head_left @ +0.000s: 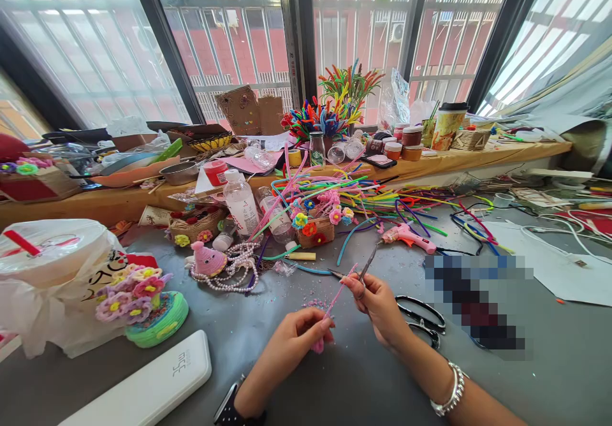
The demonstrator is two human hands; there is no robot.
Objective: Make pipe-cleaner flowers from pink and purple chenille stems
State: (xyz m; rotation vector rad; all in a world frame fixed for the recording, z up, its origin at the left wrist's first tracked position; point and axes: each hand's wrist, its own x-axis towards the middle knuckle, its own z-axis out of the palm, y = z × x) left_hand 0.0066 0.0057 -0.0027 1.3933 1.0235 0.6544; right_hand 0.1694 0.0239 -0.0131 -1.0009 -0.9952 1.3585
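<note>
Pink pipe cleaner is held over the near half of the surface, its long axis slanting rightward toward the far edge from the pinched fingers of the left hand; the right hand grips a metal tool beside its upper end.

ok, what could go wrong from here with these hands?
1. The pointed grey metal blades in the right hand stand apart near its fingertips; a slip might nick one.
2. The thin, fuzzy pink stem held by the left hand runs up to those blades, so a misplaced snip could spoil it.
3. The pink glue gun lies just beyond the right hand; if hot, which I can't tell, it could burn.
</note>
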